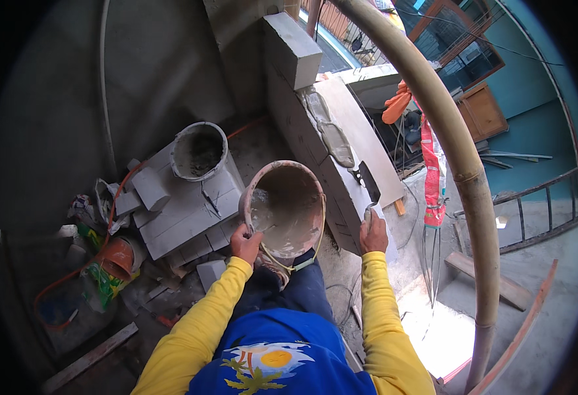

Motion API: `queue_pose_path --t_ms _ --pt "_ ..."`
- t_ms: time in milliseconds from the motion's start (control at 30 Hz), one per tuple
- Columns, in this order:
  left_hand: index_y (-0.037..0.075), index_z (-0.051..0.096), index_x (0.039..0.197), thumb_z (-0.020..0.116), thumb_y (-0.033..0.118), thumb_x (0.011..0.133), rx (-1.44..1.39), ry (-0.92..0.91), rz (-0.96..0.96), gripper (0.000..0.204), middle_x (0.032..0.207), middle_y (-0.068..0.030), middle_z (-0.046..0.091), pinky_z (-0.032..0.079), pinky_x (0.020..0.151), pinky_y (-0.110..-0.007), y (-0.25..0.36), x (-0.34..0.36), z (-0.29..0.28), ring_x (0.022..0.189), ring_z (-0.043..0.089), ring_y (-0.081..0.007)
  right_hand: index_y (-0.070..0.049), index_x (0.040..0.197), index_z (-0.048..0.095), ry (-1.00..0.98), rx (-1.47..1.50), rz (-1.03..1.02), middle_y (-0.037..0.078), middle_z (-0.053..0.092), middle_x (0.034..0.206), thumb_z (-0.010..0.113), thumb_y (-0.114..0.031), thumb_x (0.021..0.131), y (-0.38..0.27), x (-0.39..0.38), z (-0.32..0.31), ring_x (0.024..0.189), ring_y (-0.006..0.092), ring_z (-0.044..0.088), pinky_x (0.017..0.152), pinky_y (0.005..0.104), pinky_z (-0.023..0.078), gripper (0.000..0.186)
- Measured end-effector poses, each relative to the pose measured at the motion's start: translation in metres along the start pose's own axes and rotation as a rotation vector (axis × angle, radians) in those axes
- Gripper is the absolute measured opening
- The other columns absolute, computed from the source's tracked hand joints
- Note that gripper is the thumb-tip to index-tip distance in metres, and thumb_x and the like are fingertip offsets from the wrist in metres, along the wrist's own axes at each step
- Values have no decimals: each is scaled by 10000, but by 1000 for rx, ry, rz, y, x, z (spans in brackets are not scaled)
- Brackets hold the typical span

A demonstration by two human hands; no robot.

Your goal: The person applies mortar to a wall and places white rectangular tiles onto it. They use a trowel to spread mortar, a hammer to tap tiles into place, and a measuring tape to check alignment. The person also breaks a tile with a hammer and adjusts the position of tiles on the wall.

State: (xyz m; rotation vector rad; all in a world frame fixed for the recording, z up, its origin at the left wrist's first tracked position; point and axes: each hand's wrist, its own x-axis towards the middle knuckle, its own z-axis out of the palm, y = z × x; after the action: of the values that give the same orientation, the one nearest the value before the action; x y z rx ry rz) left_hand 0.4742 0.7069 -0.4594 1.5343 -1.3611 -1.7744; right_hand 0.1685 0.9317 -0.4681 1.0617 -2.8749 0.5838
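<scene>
My left hand (245, 242) grips the near left rim of a mortar-smeared bucket (247, 201), tipped so that its inside faces me. A little wet grey mix coats its inner wall, and a yellowish wire handle hangs over the near side. In my right hand (373, 233) is the handle of a trowel (370, 184), its dark blade pointing away over the top of a pale block wall (345, 197). Wet mortar (333, 140) lies in a thick strip along that wall top, just beyond the trowel. One loose-edged block (295, 52) stands at the wall's far end.
Left of the bucket, a second, whitish bucket (177, 158) sits on stacked pale blocks (170, 230). An orange hose (113, 210), an orange container (116, 257) and rubble lie farther left. A thick bamboo pole (468, 168) curves past on the right, near a hanging red-and-white sack (432, 178).
</scene>
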Motion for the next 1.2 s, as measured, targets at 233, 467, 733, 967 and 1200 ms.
queue_pose_path --t_ms 233,467,733,967,1200 --pt "-37 560 806 730 111 782 381 96 417 226 1326 -352 634 527 747 -307 -6 -24 25 863 729 -290 -154 1400 583 -380 183 -124 169 643 1013 606 -295 1014 -83 -47 -65 929 383 679 792 487 564 412" --pt "-10 517 748 737 34 752 452 -36 571 225 1526 -378 440 549 739 -356 34 -88 77 871 706 -352 -96 1350 578 -766 219 82 299 667 1239 544 -389 1013 -73 -15 -7 1043 496 687 886 564 548 448" --pt "-5 626 902 709 64 822 19 98 147 135 1193 -195 678 525 576 -275 2 -83 116 695 630 -147 -78 1306 686 -748 855 179 205 745 1159 688 -409 983 -10 -30 -18 1077 316 725 953 383 539 463" --pt "56 645 1047 657 80 857 -267 211 -279 192 967 -68 660 651 605 -397 -43 -77 121 802 699 -201 -81 1374 622 -210 599 17 222 723 1174 654 -212 973 30 5 -48 1084 374 712 950 435 554 424" --pt "81 652 1077 650 74 868 -190 241 -321 210 976 -57 665 649 606 -385 -85 -127 56 828 699 -197 -180 1422 578 -259 3 -74 148 592 1084 665 -164 895 34 24 -27 1029 357 646 830 492 563 534"
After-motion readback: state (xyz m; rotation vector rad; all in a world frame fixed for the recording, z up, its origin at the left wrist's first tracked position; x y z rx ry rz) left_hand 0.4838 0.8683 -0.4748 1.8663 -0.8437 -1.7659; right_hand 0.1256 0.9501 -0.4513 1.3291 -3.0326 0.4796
